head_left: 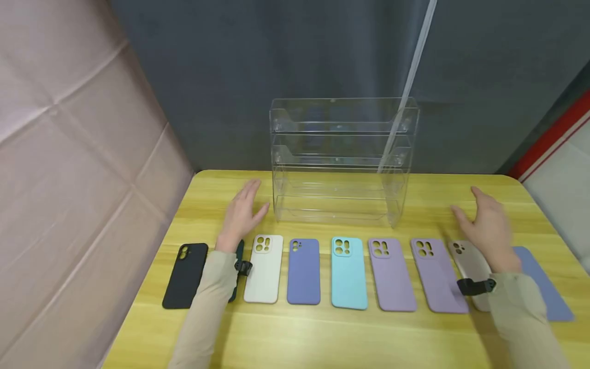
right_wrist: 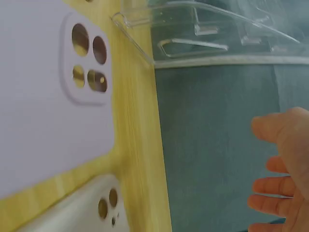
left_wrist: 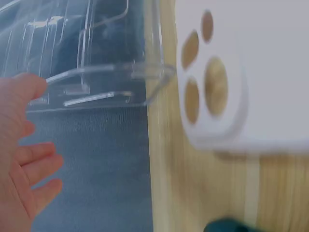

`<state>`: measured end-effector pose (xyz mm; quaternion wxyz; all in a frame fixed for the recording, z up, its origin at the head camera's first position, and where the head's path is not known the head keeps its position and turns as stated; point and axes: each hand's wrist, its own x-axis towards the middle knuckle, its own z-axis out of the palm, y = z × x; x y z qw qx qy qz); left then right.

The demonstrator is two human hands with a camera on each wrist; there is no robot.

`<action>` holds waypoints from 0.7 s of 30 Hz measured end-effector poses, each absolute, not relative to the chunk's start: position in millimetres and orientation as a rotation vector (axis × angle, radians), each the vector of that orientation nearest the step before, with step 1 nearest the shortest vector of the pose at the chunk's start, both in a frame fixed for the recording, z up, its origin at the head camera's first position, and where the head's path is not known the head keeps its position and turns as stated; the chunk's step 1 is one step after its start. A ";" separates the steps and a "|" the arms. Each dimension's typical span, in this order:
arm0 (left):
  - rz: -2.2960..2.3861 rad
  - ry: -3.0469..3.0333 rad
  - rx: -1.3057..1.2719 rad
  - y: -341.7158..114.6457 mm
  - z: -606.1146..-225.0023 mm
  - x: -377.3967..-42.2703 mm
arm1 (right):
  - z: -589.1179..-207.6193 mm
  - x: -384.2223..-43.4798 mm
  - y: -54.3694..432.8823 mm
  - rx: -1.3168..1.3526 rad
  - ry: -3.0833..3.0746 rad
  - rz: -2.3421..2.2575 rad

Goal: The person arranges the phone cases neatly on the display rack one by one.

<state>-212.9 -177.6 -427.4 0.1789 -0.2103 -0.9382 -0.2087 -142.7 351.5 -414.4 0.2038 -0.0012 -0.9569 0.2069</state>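
My left hand (head_left: 240, 215), empty and with relaxed fingers, hovers left of a clear plastic tiered rack (head_left: 341, 218). Its forearm passes over a dark green phone case (head_left: 238, 256), hiding much of it. Just right of that wrist lies a white phone case (head_left: 265, 274). My right hand (head_left: 489, 225), also empty, has its fingers spread above the table, right of the rack. Under its wrist a beige phone case (head_left: 467, 261) is partly covered, and a blue case (head_left: 539, 279) lies to its right. In the right wrist view, a lilac case (right_wrist: 43, 101) is close by.
A row of phone cases runs along the wooden table (head_left: 304, 338): a black one (head_left: 186, 277) at left, then periwinkle (head_left: 304, 274), turquoise (head_left: 349, 277) and two lilac ones (head_left: 394, 282) toward the right. A grey curtain (head_left: 221, 102) hangs behind the rack; pale cloth (head_left: 83, 179) borders the left.
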 end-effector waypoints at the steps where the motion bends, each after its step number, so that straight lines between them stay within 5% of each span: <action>1: -0.627 -2.648 -0.604 -176.0 -428.0 -212.5 | -414.3 -140.6 353.4 -0.031 -2.665 0.598; 21: -1.200 -2.422 -0.685 -147.8 -451.4 -220.8 | -454.6 -69.4 411.2 -0.273 -2.705 0.693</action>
